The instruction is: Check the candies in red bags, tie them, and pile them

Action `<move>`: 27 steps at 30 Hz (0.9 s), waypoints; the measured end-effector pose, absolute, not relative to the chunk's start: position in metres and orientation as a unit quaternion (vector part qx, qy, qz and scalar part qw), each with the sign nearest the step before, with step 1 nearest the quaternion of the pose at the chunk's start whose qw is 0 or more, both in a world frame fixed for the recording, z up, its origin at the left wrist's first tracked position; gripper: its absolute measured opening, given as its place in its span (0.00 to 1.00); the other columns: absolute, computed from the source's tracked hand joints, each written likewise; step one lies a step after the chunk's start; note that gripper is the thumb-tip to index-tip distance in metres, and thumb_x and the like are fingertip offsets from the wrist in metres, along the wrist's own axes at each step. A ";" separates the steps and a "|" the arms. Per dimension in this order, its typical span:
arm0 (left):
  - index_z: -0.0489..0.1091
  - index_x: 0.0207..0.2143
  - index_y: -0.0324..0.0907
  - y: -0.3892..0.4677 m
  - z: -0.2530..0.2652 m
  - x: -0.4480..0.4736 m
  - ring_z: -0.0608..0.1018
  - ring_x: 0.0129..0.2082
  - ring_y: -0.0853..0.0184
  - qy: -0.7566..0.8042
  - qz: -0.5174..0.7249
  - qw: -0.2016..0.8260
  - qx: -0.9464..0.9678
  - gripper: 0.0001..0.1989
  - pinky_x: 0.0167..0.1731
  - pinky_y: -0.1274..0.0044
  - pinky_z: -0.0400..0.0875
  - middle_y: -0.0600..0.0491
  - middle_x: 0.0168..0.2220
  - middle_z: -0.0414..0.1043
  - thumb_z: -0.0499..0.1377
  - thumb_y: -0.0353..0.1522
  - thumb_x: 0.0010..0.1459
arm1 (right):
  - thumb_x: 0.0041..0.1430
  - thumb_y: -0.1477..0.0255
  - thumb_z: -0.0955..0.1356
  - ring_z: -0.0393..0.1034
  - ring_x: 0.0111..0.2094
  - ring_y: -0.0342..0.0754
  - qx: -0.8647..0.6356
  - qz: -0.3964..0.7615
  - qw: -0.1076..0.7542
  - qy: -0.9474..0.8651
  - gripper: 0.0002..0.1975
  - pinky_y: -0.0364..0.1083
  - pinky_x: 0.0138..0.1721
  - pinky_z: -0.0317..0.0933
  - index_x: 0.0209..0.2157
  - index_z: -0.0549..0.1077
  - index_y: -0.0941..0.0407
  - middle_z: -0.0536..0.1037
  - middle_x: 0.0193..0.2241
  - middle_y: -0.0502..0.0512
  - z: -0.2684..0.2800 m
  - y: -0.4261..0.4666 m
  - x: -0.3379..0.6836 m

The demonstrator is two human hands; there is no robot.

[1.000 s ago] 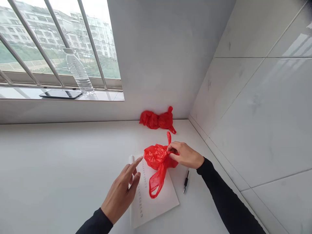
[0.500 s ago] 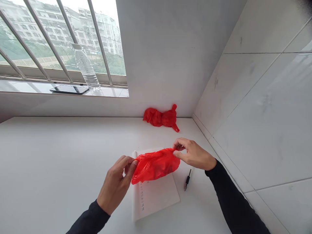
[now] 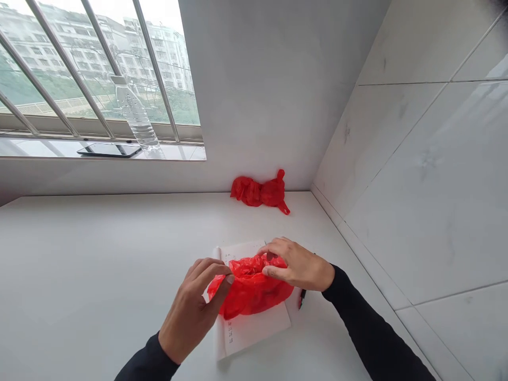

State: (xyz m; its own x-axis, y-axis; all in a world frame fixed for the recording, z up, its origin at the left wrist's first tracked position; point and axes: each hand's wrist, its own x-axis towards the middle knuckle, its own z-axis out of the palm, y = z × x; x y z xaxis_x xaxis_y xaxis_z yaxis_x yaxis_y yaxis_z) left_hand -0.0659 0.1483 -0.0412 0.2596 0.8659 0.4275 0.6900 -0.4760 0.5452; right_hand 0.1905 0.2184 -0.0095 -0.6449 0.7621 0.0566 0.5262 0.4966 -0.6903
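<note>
A red plastic bag (image 3: 256,296) lies crumpled over an open notebook (image 3: 260,333) on the white table, its bunched mouth facing up. My left hand (image 3: 200,299) pinches the bag near its left end between thumb and forefinger. At the right end, my right hand (image 3: 296,263) has thumb and fingers around the gathered rim, with red plastic between them. What the bag contains cannot be made out. Handwritten numbers run down the notebook page, partly covered by the bag. A black pen (image 3: 302,299) sits just below my right hand, its upper part hidden.
Another red plastic bag (image 3: 260,191), knotted, rests against the wall at the table's back edge. On the windowsill stand a clear water bottle (image 3: 137,119) and a flat dark tablet-like device (image 3: 109,150). A tiled wall (image 3: 428,211) bounds the right side.
Both hands have come lower and closer together with the red bag. The bag's stretched upper edge has slackened and bunched open. My right hand now covers part of the pen.
</note>
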 end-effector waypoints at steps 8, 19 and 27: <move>0.72 0.38 0.47 0.144 -0.042 -0.055 0.72 0.37 0.64 0.479 0.310 0.135 0.810 0.08 0.42 0.70 0.70 0.54 0.35 0.73 0.53 0.32 0.68 | 0.65 0.69 0.70 0.69 0.42 0.51 -0.326 0.329 0.131 -0.877 0.09 0.48 0.43 0.62 0.46 0.78 0.54 0.77 0.37 0.53 -0.011 0.217 0.192; 0.65 0.51 0.48 0.148 -0.031 -0.069 0.75 0.49 0.62 0.593 0.450 0.241 0.622 0.15 0.49 0.69 0.71 0.52 0.50 0.72 0.56 0.44 0.66 | 0.63 0.72 0.67 0.70 0.42 0.50 -0.463 0.329 0.229 -0.790 0.01 0.46 0.36 0.60 0.36 0.70 0.54 0.76 0.38 0.52 0.019 0.220 0.222; 0.74 0.37 0.49 0.140 -0.022 -0.060 0.71 0.35 0.67 0.529 0.484 0.156 0.679 0.03 0.34 0.74 0.68 0.54 0.37 0.66 0.60 0.34 0.65 | 0.65 0.66 0.68 0.66 0.33 0.46 -0.436 0.375 0.291 -0.764 0.12 0.46 0.36 0.63 0.50 0.69 0.51 0.70 0.31 0.48 0.031 0.206 0.220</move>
